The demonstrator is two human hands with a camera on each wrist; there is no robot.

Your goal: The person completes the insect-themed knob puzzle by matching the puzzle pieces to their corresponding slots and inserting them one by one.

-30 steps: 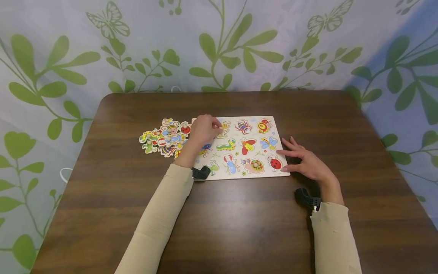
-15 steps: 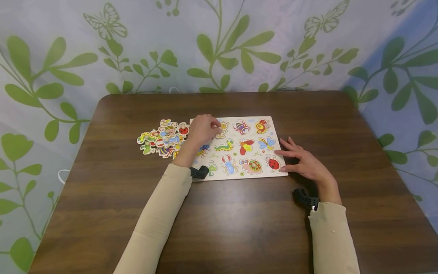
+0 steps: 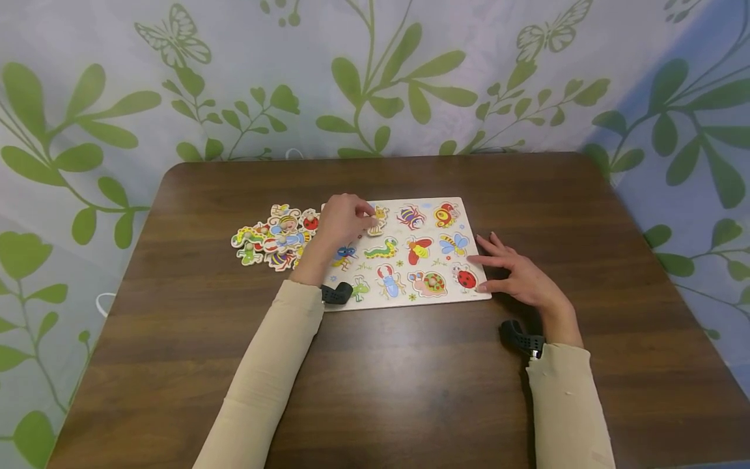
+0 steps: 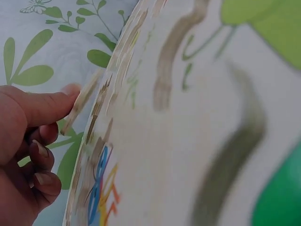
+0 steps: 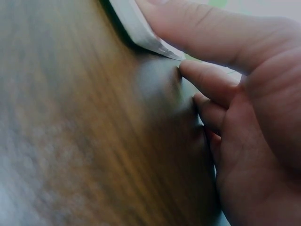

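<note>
A white wooden puzzle board (image 3: 463, 225) printed with several insects lies on the table. Over its upper left part my left hand (image 3: 344, 221) pinches a thin wooden puzzle piece (image 3: 375, 225), yellow and shaped like an insect. The left wrist view shows this piece (image 4: 84, 101) edge-on between thumb and fingers, above the board's surface. At the board's right edge, my right hand (image 3: 521, 277) rests with fingers spread, thumb and index finger on the rim. A snail piece (image 3: 430, 283) with a knob sits in the bottom row of the board.
Left of the board lies a heap of loose puzzle pieces (image 3: 275, 238), partly overlapping, some hidden behind the left hand. The brown wooden table (image 3: 398, 378) reaches back to a wall (image 3: 234, 78) with a leaf and butterfly pattern. Each wrist wears a black camera mount (image 3: 521, 340).
The whole view shifts slightly. My left hand keeps its pinch on the yellow insect piece, which shifts slightly over the board. My right hand stays at the board's right edge.
</note>
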